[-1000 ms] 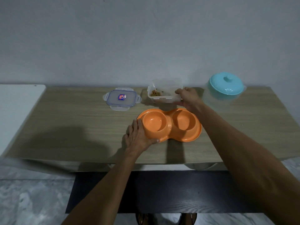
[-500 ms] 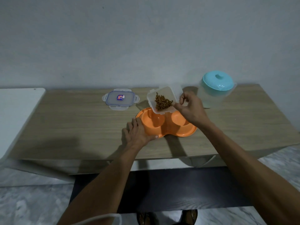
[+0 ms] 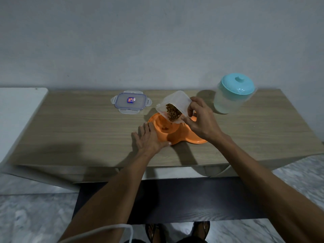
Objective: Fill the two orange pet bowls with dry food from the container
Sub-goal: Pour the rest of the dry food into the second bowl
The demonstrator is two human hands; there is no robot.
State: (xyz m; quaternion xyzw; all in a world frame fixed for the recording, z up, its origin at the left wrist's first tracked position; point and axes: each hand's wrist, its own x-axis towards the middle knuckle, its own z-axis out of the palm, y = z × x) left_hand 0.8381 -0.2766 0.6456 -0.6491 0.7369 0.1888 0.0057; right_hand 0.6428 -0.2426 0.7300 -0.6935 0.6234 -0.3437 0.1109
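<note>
The orange double pet bowl (image 3: 177, 137) lies on the wooden table (image 3: 78, 130). My right hand (image 3: 201, 121) grips a clear plastic container (image 3: 175, 104) of brown dry food (image 3: 172, 113), tilted steeply over the left bowl. A few kibbles (image 3: 164, 128) lie in the left bowl. The right bowl is mostly hidden behind my right hand. My left hand (image 3: 149, 139) rests flat with straight fingers against the bowl's left rim, thumb on its front edge.
The container's lid (image 3: 130, 102) with a small label lies on the table behind the bowls, to the left. A translucent jar with a teal lid (image 3: 233, 92) stands at the back right. A white surface (image 3: 17, 109) adjoins the table's left end.
My right hand lifted the container off the table, brought it over the left bowl and tipped it further; kibble now falls into the bowl. My left hand stays at the rim.
</note>
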